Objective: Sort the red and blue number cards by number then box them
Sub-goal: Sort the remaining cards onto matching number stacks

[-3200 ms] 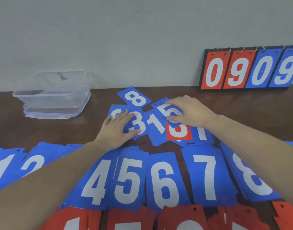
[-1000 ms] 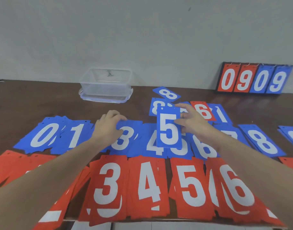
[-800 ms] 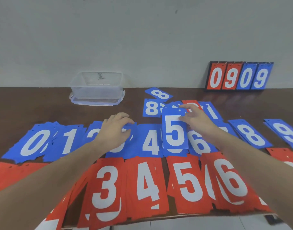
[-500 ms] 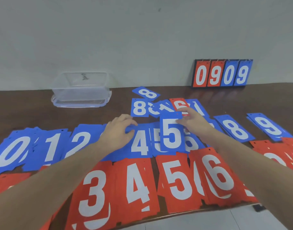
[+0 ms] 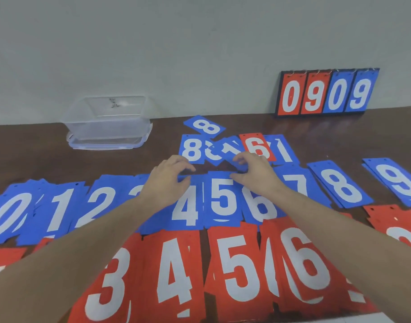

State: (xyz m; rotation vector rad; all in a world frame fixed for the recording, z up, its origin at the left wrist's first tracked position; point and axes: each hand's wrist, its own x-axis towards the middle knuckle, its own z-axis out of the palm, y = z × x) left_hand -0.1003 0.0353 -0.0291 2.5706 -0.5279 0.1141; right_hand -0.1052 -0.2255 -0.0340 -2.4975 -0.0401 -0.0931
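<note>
A row of blue piles runs across the table: 0 [image 5: 6, 213], 1 [image 5: 60, 206], 2 [image 5: 102, 201], 4 [image 5: 185, 206], 5 [image 5: 223, 199], 6 [image 5: 260, 206], 7 [image 5: 297, 183], 8 [image 5: 342, 187], 9 [image 5: 397, 180]. In front of them lie red piles 3 [image 5: 106, 287], 4 [image 5: 174, 271], 5 [image 5: 239, 264] and 6 [image 5: 304, 264]. My right hand [image 5: 253, 176] pinches the top right corner of the blue 5 card, which lies flat on its pile. Loosely curled, my left hand [image 5: 167, 183] rests on the blue 3 pile and hides it. Behind my hands sit unsorted cards: two blue 8s [image 5: 192, 149], a red 6 [image 5: 258, 145], a blue 1 [image 5: 283, 150].
A clear plastic box [image 5: 109, 122] stands on its lid at the back left by the wall. A flip scoreboard [image 5: 325, 94] reading 0909 leans on the wall at the back right. More red cards [image 5: 395, 224] lie at the right. The table's front edge is just below the red row.
My right hand carried the blue 5 card from the unsorted heap and laid it on the blue 5 pile. My left hand came down on the blue 3 pile. The view shifted.
</note>
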